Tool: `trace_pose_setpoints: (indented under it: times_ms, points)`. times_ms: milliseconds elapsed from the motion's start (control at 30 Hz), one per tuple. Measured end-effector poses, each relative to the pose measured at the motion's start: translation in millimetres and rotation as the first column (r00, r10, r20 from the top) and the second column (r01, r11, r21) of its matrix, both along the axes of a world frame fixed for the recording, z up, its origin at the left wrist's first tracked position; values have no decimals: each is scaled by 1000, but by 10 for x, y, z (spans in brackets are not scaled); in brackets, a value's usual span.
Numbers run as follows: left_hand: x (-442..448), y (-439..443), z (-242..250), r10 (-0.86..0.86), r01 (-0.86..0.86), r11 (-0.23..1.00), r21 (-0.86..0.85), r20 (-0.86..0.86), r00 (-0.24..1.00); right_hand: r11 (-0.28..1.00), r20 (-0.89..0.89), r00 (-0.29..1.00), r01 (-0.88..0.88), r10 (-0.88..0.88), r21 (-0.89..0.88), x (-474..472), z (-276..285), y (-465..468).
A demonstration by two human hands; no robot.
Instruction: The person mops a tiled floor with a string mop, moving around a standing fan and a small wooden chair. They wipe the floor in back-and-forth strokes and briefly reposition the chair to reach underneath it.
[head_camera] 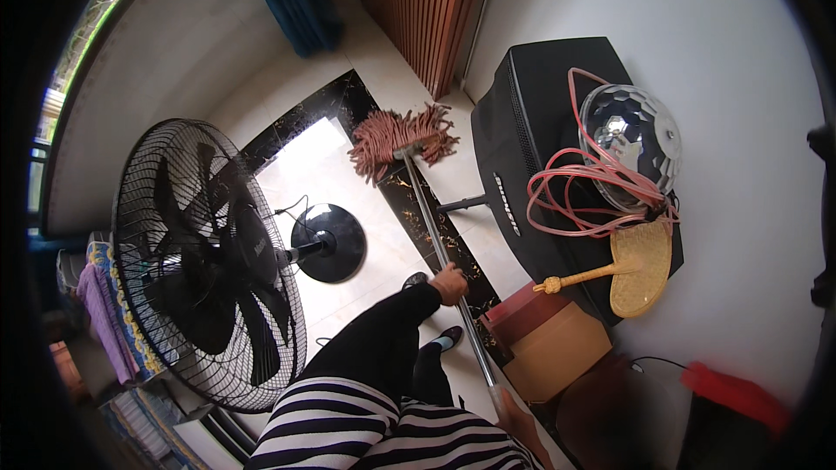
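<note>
A mop with a metal handle (428, 222) slants across the view, and its reddish-brown string head (392, 137) rests on the tiled floor. Around the middle of the handle my left hand (450, 284) is closed. Lower in the picture, my right hand (516, 414) grips the handle's upper end; it is slightly blurred and partly cut off by my striped top (353, 414). The mop head lies over a black, gold-veined border tile (356, 94) and the pale tiles beside it.
A black pedestal fan (215, 261) stands on the left on its round base (328, 243). At right, a large black speaker (496, 143) carries a clear faceted dome light (630, 143), coiled pinkish cable (568, 173) and a woven hand fan (643, 267). Cardboard boxes (555, 352) sit below.
</note>
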State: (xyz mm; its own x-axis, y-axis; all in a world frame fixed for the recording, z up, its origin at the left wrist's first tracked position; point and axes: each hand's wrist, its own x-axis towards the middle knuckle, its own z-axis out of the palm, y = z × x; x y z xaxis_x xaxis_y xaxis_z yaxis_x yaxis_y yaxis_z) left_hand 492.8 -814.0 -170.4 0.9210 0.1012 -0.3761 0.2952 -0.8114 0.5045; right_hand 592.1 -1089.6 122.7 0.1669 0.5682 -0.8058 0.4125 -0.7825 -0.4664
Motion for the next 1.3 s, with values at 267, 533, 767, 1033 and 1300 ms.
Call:
trace_pose_setpoints:
  times_ms: [267,533,767,1033,1300]
  points:
    - [279,-246,458,-151,148,988,-45,-73,986,993,53,991,122,-122,3,132,163,-613]
    - [364,56,642,-159,157,987,40,38,987,966,39,965,257,-258,37,66,-213,-704]
    - [567,314,351,-147,147,979,143,-6,989,927,84,924,367,-372,77,-91,-600,-508]
    - [780,688,-312,-66,85,979,186,-104,992,919,-40,950,311,-311,243,-108,-870,259]
    - [799,55,-189,-26,45,988,151,-128,991,969,-41,978,207,-203,137,244,-502,-130]
